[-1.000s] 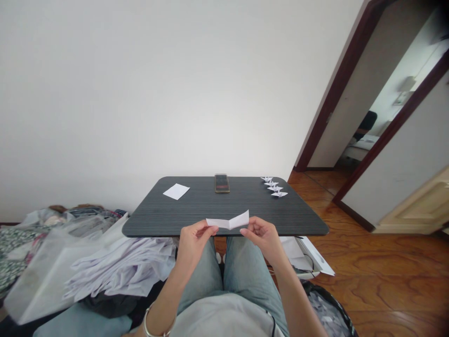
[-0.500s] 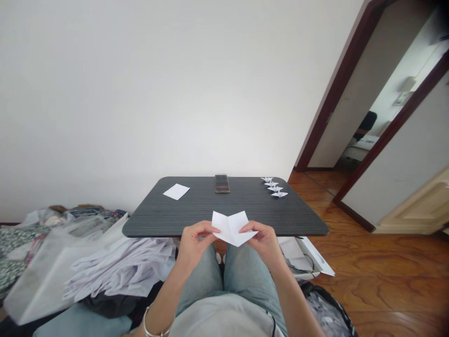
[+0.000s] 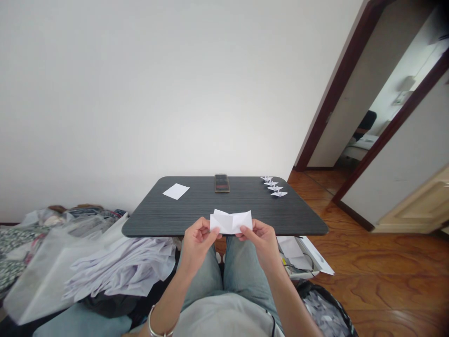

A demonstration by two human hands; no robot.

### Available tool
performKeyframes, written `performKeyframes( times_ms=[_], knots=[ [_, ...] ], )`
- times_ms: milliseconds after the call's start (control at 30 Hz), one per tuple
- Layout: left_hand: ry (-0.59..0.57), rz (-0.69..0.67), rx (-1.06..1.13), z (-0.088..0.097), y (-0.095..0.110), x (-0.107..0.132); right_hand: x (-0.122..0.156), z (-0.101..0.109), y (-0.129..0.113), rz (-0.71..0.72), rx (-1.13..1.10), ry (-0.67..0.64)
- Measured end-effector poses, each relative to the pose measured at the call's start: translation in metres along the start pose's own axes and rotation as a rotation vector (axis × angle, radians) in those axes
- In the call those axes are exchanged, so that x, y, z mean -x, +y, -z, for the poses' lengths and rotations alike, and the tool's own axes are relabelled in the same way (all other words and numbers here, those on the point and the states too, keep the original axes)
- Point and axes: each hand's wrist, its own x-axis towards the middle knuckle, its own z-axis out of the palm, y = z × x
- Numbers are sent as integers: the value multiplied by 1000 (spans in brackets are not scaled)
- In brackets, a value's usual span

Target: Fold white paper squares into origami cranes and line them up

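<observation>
A white sheet of paper point(image 3: 230, 223), creased down its middle and partly folded, is held up over the near edge of the dark table point(image 3: 196, 210). My left hand point(image 3: 199, 239) pinches its left end, thumb in front and fingers behind. At the right end, my right hand point(image 3: 258, 238) grips it the same way. A flat white square of paper point(image 3: 176, 191) lies on the table's left side. Several folded paper cranes point(image 3: 279, 193) stand in a row at the far right.
A phone point(image 3: 221, 183) rests at the table's back, near the white wall. Piled clothes point(image 3: 122, 267) lie on the left. On the right are an open box point(image 3: 298, 257) with papers and a black bag point(image 3: 326, 309) of scraps on the wooden floor.
The paper has gone from an open, V-shaped sheet to a narrower folded band. Both thumbs have shifted to its front lower edge, and my hands stay near the same spot.
</observation>
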Motion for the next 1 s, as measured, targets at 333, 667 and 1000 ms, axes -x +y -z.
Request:
performKeyframes(
  times_ms=[333, 667, 1000],
  knots=[
    [55, 59, 61, -13, -3, -3, 1, -6, 2, 7, -24, 39],
    [109, 69, 31, -19, -5, -2, 3, -9, 0, -20, -84, 35],
    [102, 82, 90, -20, -5, -1, 3, -11, 0, -6, -71, 43]
  ],
)
